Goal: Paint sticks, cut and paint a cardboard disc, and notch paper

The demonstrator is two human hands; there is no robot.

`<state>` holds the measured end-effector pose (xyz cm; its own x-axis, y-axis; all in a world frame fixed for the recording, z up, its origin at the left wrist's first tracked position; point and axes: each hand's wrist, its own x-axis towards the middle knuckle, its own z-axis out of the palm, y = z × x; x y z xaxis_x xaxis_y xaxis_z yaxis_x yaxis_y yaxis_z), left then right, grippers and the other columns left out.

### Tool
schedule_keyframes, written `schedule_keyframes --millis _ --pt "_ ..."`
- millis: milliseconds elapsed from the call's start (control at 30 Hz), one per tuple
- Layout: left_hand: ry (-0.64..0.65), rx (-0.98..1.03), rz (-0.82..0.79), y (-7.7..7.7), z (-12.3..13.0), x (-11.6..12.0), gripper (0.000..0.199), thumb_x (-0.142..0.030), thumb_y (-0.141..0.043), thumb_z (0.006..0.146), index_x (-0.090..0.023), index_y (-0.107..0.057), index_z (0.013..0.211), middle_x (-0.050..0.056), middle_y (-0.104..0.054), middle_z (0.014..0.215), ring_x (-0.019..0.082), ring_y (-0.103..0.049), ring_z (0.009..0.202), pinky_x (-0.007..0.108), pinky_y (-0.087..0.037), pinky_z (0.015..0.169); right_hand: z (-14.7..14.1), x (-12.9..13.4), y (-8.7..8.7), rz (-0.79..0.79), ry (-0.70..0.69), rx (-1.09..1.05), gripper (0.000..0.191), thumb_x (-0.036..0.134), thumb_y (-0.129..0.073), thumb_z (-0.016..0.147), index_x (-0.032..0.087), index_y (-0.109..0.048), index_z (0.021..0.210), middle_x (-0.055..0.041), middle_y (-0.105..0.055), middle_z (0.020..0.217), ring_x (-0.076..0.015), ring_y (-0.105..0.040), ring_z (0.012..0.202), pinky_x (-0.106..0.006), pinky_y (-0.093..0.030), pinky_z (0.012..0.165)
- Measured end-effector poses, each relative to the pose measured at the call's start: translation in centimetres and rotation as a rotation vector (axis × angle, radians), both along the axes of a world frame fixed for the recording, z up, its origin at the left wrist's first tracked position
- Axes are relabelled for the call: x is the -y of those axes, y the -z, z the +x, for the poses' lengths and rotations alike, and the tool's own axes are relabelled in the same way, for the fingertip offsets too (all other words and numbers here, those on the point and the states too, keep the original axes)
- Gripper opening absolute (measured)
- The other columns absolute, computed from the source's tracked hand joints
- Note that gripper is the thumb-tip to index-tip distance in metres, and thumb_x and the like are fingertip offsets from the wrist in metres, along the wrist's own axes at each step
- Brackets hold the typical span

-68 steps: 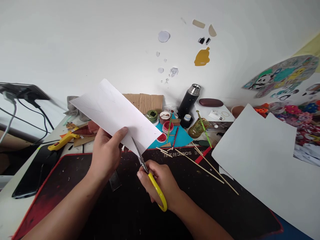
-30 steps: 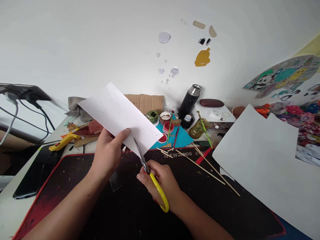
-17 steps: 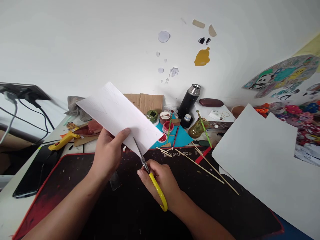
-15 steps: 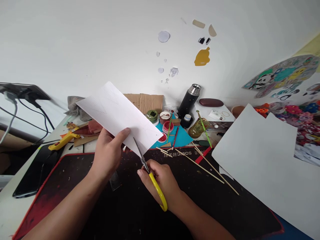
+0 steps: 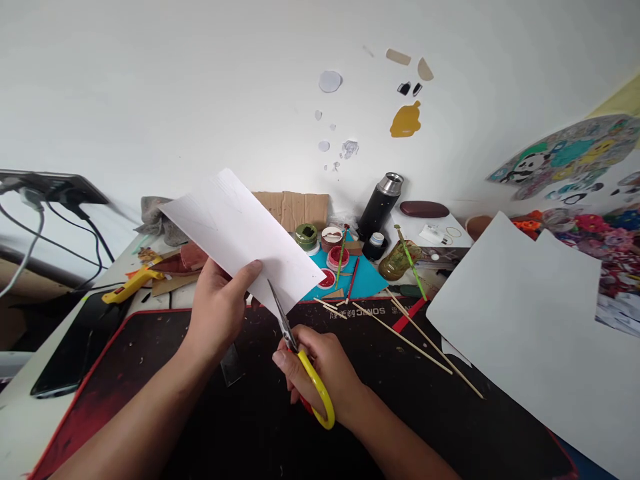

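My left hand [image 5: 225,303] pinches a white sheet of paper [image 5: 235,223] by its lower edge, thumb on top and the other fingers underneath. Faint pencil-like lines show on the paper, which is held tilted above the dark mat. In my right hand [image 5: 320,367] is a pair of scissors [image 5: 316,387] with yellow handles and a bit of red at the lower loop. The metal blades point up and away, set at the lower edge of the paper just right of my left thumb. One blade lies over the sheet; the other is mostly hidden.
Behind the paper stand open paint jars [image 5: 307,235], a black thermos [image 5: 380,205] and a murky glass jar [image 5: 400,260]. Wooden sticks [image 5: 410,340] lie across the black mat [image 5: 260,427]. Large white sheets [image 5: 530,313] cover the right side. A yellow glue gun [image 5: 133,283] and phone [image 5: 75,343] lie left.
The scissor handles have spread a little, showing the red part and more of my right fingers. Paper and left hand stay nearly in place; the whole view has shifted slightly.
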<state>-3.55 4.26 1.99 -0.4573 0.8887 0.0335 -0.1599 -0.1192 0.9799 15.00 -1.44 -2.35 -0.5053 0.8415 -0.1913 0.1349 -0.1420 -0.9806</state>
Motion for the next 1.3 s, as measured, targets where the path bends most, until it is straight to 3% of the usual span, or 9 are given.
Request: schedule_keyframes --millis 100,200,500,667,833,933,1100,1300 --pt "-0.054 0.076 0.019 -0.9 -0.2 -0.2 0.036 -0.033 -0.093 0.069 -0.024 -0.067 0.092 0.000 -0.072 0.087 0.017 -0.063 0.069 0.027 -0.050 0.055 -0.1 0.2 -0.1 -0.004 -0.024 -0.023 0.040 0.060 -0.079 0.096 0.022 -0.068 0.094 0.0039 -0.066 0.065 -0.0150 -0.068 0.051 -0.021 -0.053 0.051" --pt "-0.104 0.104 0.055 -2.0 -0.6 -0.5 0.033 -0.029 -0.091 0.066 -0.025 -0.064 0.085 -0.002 -0.066 0.078 0.014 -0.056 0.059 0.026 -0.044 0.047 -0.3 0.3 -0.2 0.024 -0.066 -0.009 0.041 0.060 -0.082 0.095 0.021 -0.070 0.092 0.0035 -0.067 0.065 -0.0152 -0.070 0.053 -0.021 -0.052 0.053" --pt "-0.182 0.102 0.094 -3.4 -2.3 -0.6 0.037 -0.032 -0.093 0.068 -0.026 -0.062 0.086 -0.004 -0.065 0.076 0.016 -0.055 0.064 0.029 -0.038 0.048 -0.4 0.3 1.4 -0.004 -0.068 0.044 0.032 0.051 -0.076 0.100 0.020 -0.069 0.096 0.0034 -0.067 0.063 -0.0154 -0.069 0.051 -0.021 -0.052 0.051" --pt "-0.134 0.106 0.072 -3.2 -2.6 -0.7 0.033 -0.031 -0.092 0.069 -0.025 -0.065 0.086 -0.002 -0.067 0.078 0.016 -0.055 0.062 0.030 -0.040 0.050 -0.7 -0.1 0.8 -0.088 0.072 -0.031 0.035 0.054 -0.072 0.100 0.020 -0.065 0.094 0.0053 -0.063 0.057 -0.0136 -0.063 0.045 -0.021 -0.049 0.048" --pt "-0.032 0.153 -0.024 -2.0 -3.0 -1.2 0.032 -0.030 -0.092 0.062 -0.024 -0.069 0.083 0.000 -0.065 0.070 0.014 -0.049 0.051 0.029 -0.030 0.042 -0.3 -0.8 0.0 -0.145 0.217 -0.170 0.051 0.070 -0.072 0.095 0.019 -0.064 0.098 0.0054 -0.061 0.053 -0.0138 -0.060 0.041 -0.020 -0.046 0.044" --pt "-0.047 0.183 -0.037 -1.9 -3.3 -1.5 0.037 -0.029 -0.094 0.058 -0.022 -0.069 0.085 0.002 -0.072 0.079 0.016 -0.058 0.057 0.027 -0.039 0.045 0.1 -1.0 -0.2 -0.160 0.199 -0.222 0.063 0.079 -0.069 0.094 0.017 -0.066 0.104 0.0024 -0.065 0.053 -0.0168 -0.066 0.043 -0.021 -0.045 0.043" --pt "-0.072 0.199 -0.031 -2.9 -3.7 -1.5 0.042 -0.027 -0.092 0.058 -0.023 -0.073 0.095 0.005 -0.081 0.093 0.025 -0.075 0.080 0.030 -0.058 0.062 0.1 -0.8 0.0 -0.174 0.085 -0.290 0.072 0.086 -0.066 0.094 0.016 -0.067 0.110 -0.0013 -0.070 0.054 -0.0205 -0.071 0.045 -0.024 -0.050 0.046" --pt "0.165 0.101 -0.171 -2.9 -4.2 -0.9 0.050 -0.036 -0.093 0.059 -0.021 -0.076 0.104 0.007 -0.083 0.095 0.034 -0.079 0.087 0.040 -0.064 0.071 0.2 -1.2 0.4 -0.127 0.213 -0.369 0.066 0.081 -0.066 0.098 0.016 -0.068 0.108 -0.0006 -0.069 0.053 -0.0184 -0.067 0.042 -0.024 -0.050 0.045"
